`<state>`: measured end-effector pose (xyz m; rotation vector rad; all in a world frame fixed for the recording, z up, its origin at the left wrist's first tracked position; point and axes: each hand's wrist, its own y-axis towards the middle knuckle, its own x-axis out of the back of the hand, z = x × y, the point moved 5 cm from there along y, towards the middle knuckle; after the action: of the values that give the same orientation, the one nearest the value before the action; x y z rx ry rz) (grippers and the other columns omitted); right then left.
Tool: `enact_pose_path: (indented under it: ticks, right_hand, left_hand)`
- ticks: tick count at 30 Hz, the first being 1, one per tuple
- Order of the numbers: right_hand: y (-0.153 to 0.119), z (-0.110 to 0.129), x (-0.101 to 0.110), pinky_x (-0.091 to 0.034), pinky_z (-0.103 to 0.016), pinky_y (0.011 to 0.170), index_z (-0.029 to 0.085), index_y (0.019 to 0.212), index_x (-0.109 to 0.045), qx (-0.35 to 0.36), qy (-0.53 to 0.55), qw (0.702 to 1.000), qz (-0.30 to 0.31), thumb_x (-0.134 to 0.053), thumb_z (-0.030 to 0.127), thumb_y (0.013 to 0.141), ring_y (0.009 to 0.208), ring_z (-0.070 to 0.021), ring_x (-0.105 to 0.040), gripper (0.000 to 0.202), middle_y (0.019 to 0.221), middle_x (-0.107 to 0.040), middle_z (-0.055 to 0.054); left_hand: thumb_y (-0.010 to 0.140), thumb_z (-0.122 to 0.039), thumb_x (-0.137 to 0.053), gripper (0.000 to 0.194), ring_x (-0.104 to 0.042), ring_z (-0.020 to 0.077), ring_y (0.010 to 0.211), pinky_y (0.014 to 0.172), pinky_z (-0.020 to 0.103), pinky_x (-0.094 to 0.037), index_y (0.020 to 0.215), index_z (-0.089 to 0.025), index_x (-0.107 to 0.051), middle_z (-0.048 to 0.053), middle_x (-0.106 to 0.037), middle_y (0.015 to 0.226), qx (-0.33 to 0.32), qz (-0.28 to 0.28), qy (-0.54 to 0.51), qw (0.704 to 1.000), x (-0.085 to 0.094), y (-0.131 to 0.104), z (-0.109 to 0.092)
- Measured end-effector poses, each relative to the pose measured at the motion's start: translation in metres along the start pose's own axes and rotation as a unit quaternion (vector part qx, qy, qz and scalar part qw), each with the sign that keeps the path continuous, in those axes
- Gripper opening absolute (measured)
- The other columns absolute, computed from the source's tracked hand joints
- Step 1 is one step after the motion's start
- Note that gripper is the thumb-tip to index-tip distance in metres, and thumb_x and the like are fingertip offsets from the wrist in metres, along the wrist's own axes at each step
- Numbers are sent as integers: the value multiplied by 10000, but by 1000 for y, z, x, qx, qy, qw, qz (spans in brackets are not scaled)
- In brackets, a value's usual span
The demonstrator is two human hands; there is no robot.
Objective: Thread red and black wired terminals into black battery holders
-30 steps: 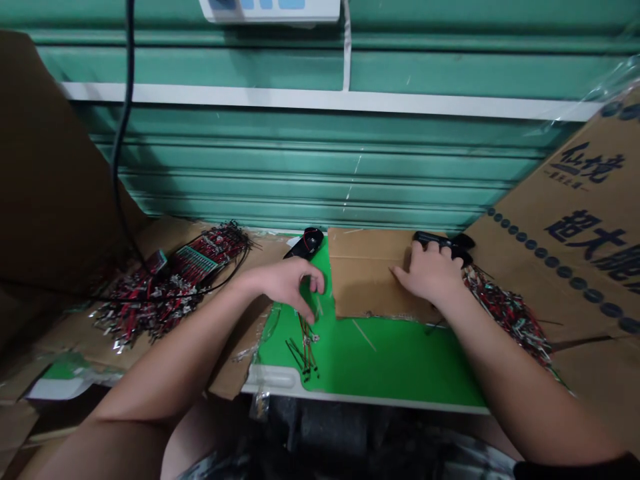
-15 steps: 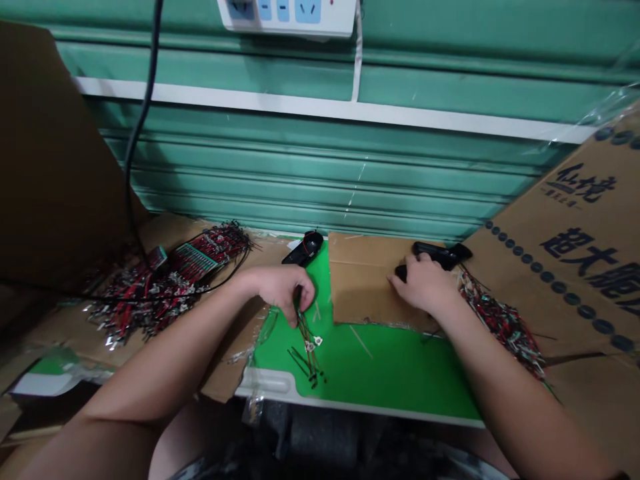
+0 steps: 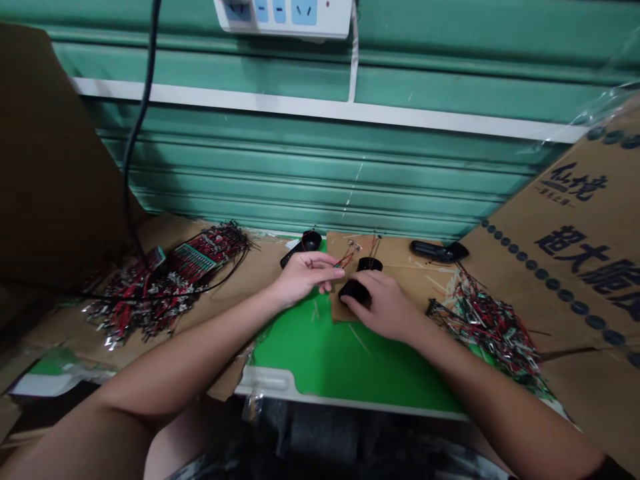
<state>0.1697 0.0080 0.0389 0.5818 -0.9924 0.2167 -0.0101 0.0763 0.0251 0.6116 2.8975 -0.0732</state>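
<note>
Near the middle of the board, my left hand (image 3: 309, 275) pinches a few thin wires (image 3: 349, 255), mostly red, with small pale pieces at their far ends. My right hand (image 3: 387, 303) is closed round a black plastic housing (image 3: 354, 291), close beside the left fingertips. The housing's rounded far end (image 3: 370, 264) shows past my fingers, with thin wires (image 3: 374, 245) standing up from it. Its middle is hidden by the hand. Under both hands lies a flat cardboard sheet (image 3: 400, 273) on the green board (image 3: 345, 373).
Behind my left hand lies another black housing (image 3: 311, 241); a third black housing (image 3: 439, 251) rests at the back right. Wire heaps lie left (image 3: 150, 300) and right (image 3: 495, 327). A black cable (image 3: 135, 133) hangs at left. A printed carton (image 3: 575, 233) stands at right.
My left hand has lifted the wires off the green board toward the cardboard. My right hand has brought the black housing leftward, and the hands are now close together.
</note>
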Motion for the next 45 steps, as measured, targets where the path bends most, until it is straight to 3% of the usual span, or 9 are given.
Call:
enact_pose_path:
  ticks: [7,19,23,31,38,45]
  right_hand:
    - [3,-7,11,-526,-370,849,245,1091,-717,-62,142,985,-75,-596,363,1068,933,-232,-702,170,1018,-768,-57]
    - [5,-14,-2,-465,-295,662,208,901,-670,-122,302,943,-66,-633,430,1027,702,-166,-596,258,789,-667,-18]
    - [5,-18,-2,-448,-299,655,214,892,-645,-134,311,937,-82,-637,506,1020,691,-167,-561,319,766,-626,-9]
    - [3,-18,-2,-468,-309,718,220,954,-632,-124,298,943,-82,-572,459,1075,750,-177,-601,275,837,-667,-22]
    - [3,-19,0,-456,-303,728,226,933,-643,-106,246,962,-62,-587,365,1059,778,-178,-608,196,840,-672,-8]
    - [4,-15,-1,-434,-294,673,216,892,-652,-121,286,948,-69,-591,352,1033,716,-165,-582,205,775,-641,1]
  left_hand:
    - [574,-464,-1039,568,-660,145,488,458,228,-524,918,-101,-770,46,-738,614,-14,-18,-3,1000,-12,-5,8]
    - [545,-382,-1051,544,-673,122,530,503,234,-576,915,-99,-769,35,-757,720,-12,-26,-12,1000,-17,-8,16]
    - [617,-409,-1023,550,-670,127,540,493,239,-570,986,-125,-731,13,-747,732,-21,-19,-6,1000,-17,-8,12]
    - [755,-419,-895,330,-641,124,504,520,225,-526,761,-119,-760,43,-708,595,-9,34,48,998,-23,-14,7]
    - [686,-320,-882,234,-654,127,506,534,226,-541,750,-122,-775,50,-738,611,-14,-2,27,1000,-21,-13,7]
    - [664,-259,-830,164,-662,130,515,541,220,-539,720,-127,-752,53,-738,606,-17,4,32,999,-22,-14,7]
